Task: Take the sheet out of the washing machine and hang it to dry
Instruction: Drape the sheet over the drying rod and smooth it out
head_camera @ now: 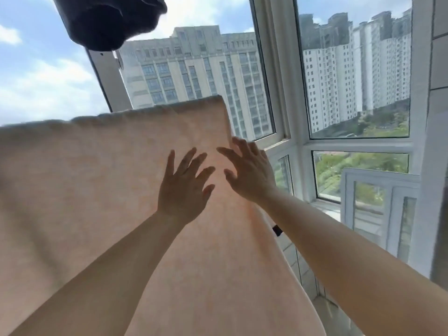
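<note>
The peach sheet [97,190] hangs draped, its top edge folded over. The left hand [184,187] and right hand [249,170] are raised before it, fingers spread, gripping nothing.

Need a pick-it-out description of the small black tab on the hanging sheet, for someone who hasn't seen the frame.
Start at the big peach-pink sheet hanging in front of the window. Follow its right edge down, below the open right hand, to where the right forearm crosses it. The black tab sticks out there: the only small dark mark on the pale fabric, unlike the large dark garment overhead.
</note>
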